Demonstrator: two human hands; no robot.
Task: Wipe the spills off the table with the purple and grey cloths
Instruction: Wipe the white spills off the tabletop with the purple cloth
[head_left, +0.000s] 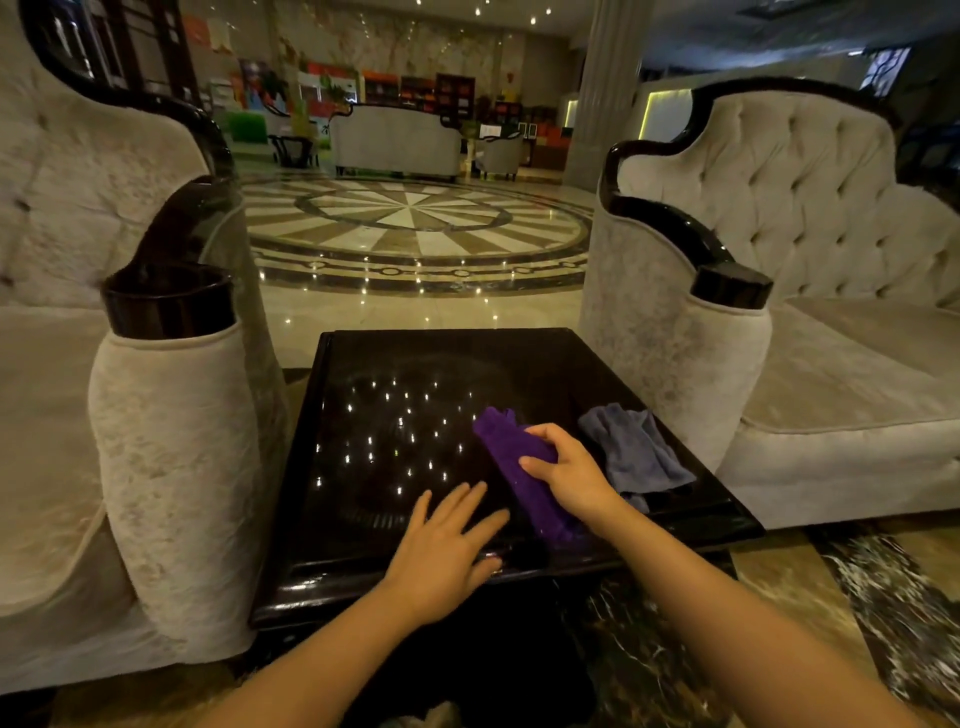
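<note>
Glossy black lacquer, one low square table (363, 374), speckled with reflected ceiling lights across the middle of its top. Two cloths on it, both toward the right edge. One purple cloth (511, 467), long and bunched, running from mid-table down to the near edge, right of centre. One grey cloth (636, 449), crumpled, just beside the purple one, close to the right edge and reaching toward the near right corner; whether the two touch cannot be told, the right hand covering the gap.

Two bare hands, no sleeves. Right hand (569, 470) on top of the purple cloth, grip clenched on it: fingers (537, 465) curled over its left side, thumb across its upper part. Left hand (447, 540) flat and spread on the bare top at the near edge, left of the purple cloth and not touching it; grip released, grasping nothing, fingertips pointing toward the far right.

Spills too faint to pick out on the dark, shiny surface.

No containers on the table.

Two pale velvet sofas with black gloss trim, one sofa arm (171, 441) just beside the left edge, one sofa arm (722, 364) just beside the right edge. Patterned marble floor (415, 228) beyond the far edge.
</note>
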